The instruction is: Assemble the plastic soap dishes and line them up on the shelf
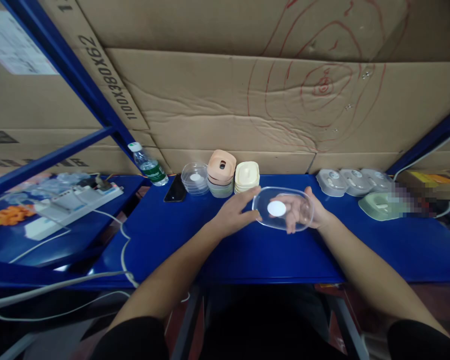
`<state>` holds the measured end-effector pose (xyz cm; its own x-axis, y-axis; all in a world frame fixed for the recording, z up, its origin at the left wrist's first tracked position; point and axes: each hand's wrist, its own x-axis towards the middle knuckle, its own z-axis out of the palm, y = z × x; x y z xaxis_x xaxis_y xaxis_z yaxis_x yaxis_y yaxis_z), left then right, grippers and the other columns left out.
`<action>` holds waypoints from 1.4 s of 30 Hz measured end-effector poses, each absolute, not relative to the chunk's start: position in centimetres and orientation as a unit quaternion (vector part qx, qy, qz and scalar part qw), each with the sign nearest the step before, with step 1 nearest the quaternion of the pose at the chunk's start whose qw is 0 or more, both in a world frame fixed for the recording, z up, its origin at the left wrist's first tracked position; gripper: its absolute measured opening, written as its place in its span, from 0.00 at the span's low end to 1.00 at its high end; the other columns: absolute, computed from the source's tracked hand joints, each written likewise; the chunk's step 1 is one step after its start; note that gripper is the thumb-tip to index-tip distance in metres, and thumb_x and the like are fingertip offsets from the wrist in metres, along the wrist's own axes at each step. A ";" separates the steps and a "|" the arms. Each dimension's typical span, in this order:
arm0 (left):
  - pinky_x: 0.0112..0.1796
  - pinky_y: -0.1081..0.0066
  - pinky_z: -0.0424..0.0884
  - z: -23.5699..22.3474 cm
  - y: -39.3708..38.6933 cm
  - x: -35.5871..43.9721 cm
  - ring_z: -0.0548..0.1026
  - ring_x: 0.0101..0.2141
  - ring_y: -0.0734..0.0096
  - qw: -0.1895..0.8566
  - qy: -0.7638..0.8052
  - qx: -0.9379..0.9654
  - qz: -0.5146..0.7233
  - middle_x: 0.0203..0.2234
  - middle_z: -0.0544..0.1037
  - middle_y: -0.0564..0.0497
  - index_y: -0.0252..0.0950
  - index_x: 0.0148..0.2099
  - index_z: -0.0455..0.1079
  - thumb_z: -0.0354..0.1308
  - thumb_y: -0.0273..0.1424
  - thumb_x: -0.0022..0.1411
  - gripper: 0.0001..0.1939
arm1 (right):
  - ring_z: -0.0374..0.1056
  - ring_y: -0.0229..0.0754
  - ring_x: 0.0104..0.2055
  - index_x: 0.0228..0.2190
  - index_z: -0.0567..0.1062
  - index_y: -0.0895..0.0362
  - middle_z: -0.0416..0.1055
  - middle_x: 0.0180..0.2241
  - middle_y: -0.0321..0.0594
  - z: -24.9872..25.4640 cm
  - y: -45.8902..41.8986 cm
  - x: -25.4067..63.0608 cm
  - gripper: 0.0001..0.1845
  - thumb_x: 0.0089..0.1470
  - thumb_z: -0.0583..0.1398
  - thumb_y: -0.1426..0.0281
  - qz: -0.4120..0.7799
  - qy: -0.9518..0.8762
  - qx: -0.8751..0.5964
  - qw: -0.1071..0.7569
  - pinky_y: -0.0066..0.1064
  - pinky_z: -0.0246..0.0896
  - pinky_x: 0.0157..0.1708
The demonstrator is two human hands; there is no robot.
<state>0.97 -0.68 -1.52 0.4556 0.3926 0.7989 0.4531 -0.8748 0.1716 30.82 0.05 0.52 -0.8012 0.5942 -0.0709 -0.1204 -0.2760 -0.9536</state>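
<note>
A clear plastic lid [283, 208] with a white round disc in its middle is held over the blue table [195, 240]. My right hand [313, 212] grips the lid from the right, its fingers showing through the plastic underneath. My left hand [236, 212] touches the lid's left edge with thumb and fingers curled on the rim.
At the back stand a stack of clear lids [195, 178], a stack of pink and green boxes [221, 173] and a cream stack [246, 176]. A phone [175, 189] and water bottle [148, 165] lie left. White parts [354, 181] and a green box [378, 205] sit right. A power strip [73, 202] is far left.
</note>
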 end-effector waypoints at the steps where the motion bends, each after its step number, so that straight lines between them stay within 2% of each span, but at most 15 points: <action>1: 0.54 0.55 0.77 -1.4 -0.4 0.4 0.76 0.57 0.55 0.058 -0.246 -0.833 -0.493 0.62 0.73 0.45 0.48 0.64 0.68 0.63 0.42 0.68 0.25 | 0.81 0.50 0.29 0.60 0.68 0.58 0.79 0.52 0.59 0.5 0.3 30.9 0.54 0.54 0.44 0.28 0.755 -0.555 -0.223 0.267 0.36 0.76 0.23; 3: 0.57 0.55 0.73 -0.8 0.4 -1.1 0.72 0.61 0.56 0.140 -0.244 -0.778 -0.561 0.67 0.66 0.48 0.46 0.52 0.76 0.65 0.36 0.66 0.12 | 0.80 0.46 0.29 0.58 0.71 0.55 0.80 0.51 0.54 0.7 0.7 31.2 0.49 0.56 0.49 0.30 0.732 -0.552 -0.234 0.324 0.35 0.76 0.24; 5: 0.61 0.53 0.69 -0.1 1.3 -3.1 0.66 0.65 0.53 0.205 -0.259 -0.709 -0.623 0.69 0.60 0.50 0.41 0.41 0.76 0.66 0.33 0.65 0.03 | 0.80 0.44 0.29 0.56 0.74 0.53 0.81 0.50 0.49 0.8 1.0 31.6 0.42 0.57 0.55 0.34 0.716 -0.548 -0.234 0.364 0.35 0.77 0.27; 7: 0.61 0.51 0.68 0.8 2.2 -5.4 0.64 0.66 0.50 0.225 -0.306 -0.649 -0.660 0.68 0.59 0.47 0.38 0.36 0.72 0.66 0.37 0.64 0.10 | 0.80 0.42 0.29 0.55 0.76 0.52 0.82 0.48 0.46 0.9 1.1 31.8 0.36 0.58 0.60 0.39 0.704 -0.548 -0.232 0.388 0.35 0.77 0.30; 9: 0.61 0.49 0.67 1.4 3.0 -7.5 0.62 0.67 0.48 0.221 -0.390 -0.588 -0.673 0.66 0.59 0.43 0.37 0.36 0.70 0.65 0.40 0.64 0.12 | 0.79 0.41 0.30 0.54 0.76 0.53 0.82 0.48 0.46 0.8 1.1 31.8 0.33 0.58 0.62 0.43 0.696 -0.554 -0.231 0.395 0.35 0.78 0.32; 12: 0.64 0.46 0.62 1.6 3.9 -9.9 0.63 0.65 0.49 0.209 -0.497 -0.530 -0.655 0.63 0.62 0.41 0.38 0.37 0.68 0.65 0.40 0.62 0.13 | 0.79 0.41 0.30 0.55 0.77 0.53 0.82 0.48 0.47 0.4 1.0 31.6 0.31 0.58 0.64 0.46 0.691 -0.563 -0.229 0.390 0.34 0.77 0.32; 16: 0.64 0.47 0.60 0.8 4.8 -11.0 0.66 0.62 0.49 0.179 -0.561 -0.531 -0.610 0.58 0.67 0.38 0.37 0.36 0.69 0.65 0.37 0.61 0.11 | 0.79 0.40 0.32 0.54 0.77 0.53 0.82 0.47 0.46 0.0 1.2 31.5 0.28 0.59 0.64 0.48 0.685 -0.567 -0.237 0.392 0.33 0.77 0.34; 22: 0.63 0.46 0.57 -1.2 6.2 -11.8 0.64 0.63 0.44 0.165 -0.602 -0.607 -0.492 0.60 0.66 0.37 0.37 0.40 0.73 0.66 0.36 0.59 0.10 | 0.78 0.40 0.31 0.52 0.79 0.53 0.83 0.45 0.45 0.6 1.3 31.8 0.28 0.56 0.67 0.48 0.666 -0.564 -0.254 0.418 0.34 0.77 0.34; 29: 0.66 0.44 0.54 -2.8 7.1 -12.7 0.57 0.68 0.40 0.124 -0.595 -0.664 -0.435 0.68 0.57 0.33 0.35 0.50 0.75 0.65 0.40 0.59 0.20 | 0.78 0.40 0.32 0.52 0.78 0.51 0.82 0.45 0.44 0.7 1.2 31.9 0.28 0.56 0.66 0.48 0.637 -0.580 -0.285 0.421 0.35 0.76 0.35; 32: 0.66 0.44 0.53 -2.8 7.0 -12.8 0.56 0.69 0.38 0.107 -0.603 -0.666 -0.427 0.69 0.56 0.31 0.34 0.56 0.72 0.64 0.41 0.60 0.26 | 0.77 0.41 0.32 0.53 0.76 0.51 0.81 0.46 0.44 0.8 1.1 32.0 0.28 0.59 0.63 0.46 0.570 -0.623 -0.321 0.429 0.39 0.76 0.37; 34: 0.67 0.45 0.54 -2.7 7.0 -12.8 0.56 0.70 0.39 0.100 -0.606 -0.664 -0.426 0.70 0.55 0.30 0.33 0.62 0.68 0.64 0.43 0.60 0.32 | 0.78 0.46 0.37 0.53 0.76 0.51 0.81 0.46 0.45 1.0 1.0 32.1 0.29 0.59 0.63 0.47 0.447 -0.685 -0.377 0.434 0.45 0.75 0.43; 36: 0.66 0.46 0.55 -2.7 7.0 -12.8 0.56 0.70 0.40 0.091 -0.611 -0.657 -0.432 0.70 0.56 0.29 0.32 0.66 0.63 0.65 0.44 0.59 0.38 | 0.77 0.54 0.48 0.54 0.76 0.52 0.80 0.48 0.48 1.1 0.8 32.1 0.31 0.57 0.65 0.47 0.263 -0.763 -0.431 0.404 0.53 0.71 0.52; 38: 0.66 0.45 0.56 -2.7 7.0 -12.7 0.56 0.70 0.40 0.083 -0.616 -0.644 -0.446 0.70 0.57 0.28 0.32 0.68 0.60 0.66 0.46 0.57 0.42 | 0.71 0.61 0.59 0.57 0.76 0.53 0.77 0.55 0.51 1.0 0.8 32.2 0.35 0.55 0.66 0.46 0.114 -0.824 -0.446 0.331 0.59 0.63 0.60; 40: 0.66 0.44 0.55 -2.6 7.1 -12.6 0.57 0.70 0.40 0.081 -0.615 -0.628 -0.470 0.69 0.58 0.28 0.32 0.69 0.58 0.65 0.46 0.57 0.43 | 0.64 0.66 0.65 0.60 0.74 0.54 0.71 0.62 0.55 0.6 0.9 32.4 0.42 0.53 0.66 0.43 0.068 -0.861 -0.442 0.241 0.63 0.57 0.63; 42: 0.66 0.45 0.54 -2.4 7.0 -12.4 0.58 0.69 0.42 0.093 -0.612 -0.607 -0.499 0.68 0.61 0.27 0.30 0.69 0.58 0.64 0.44 0.58 0.42 | 0.59 0.70 0.68 0.64 0.71 0.55 0.65 0.66 0.58 0.0 1.1 32.8 0.50 0.49 0.67 0.40 0.080 -0.873 -0.450 0.169 0.67 0.53 0.65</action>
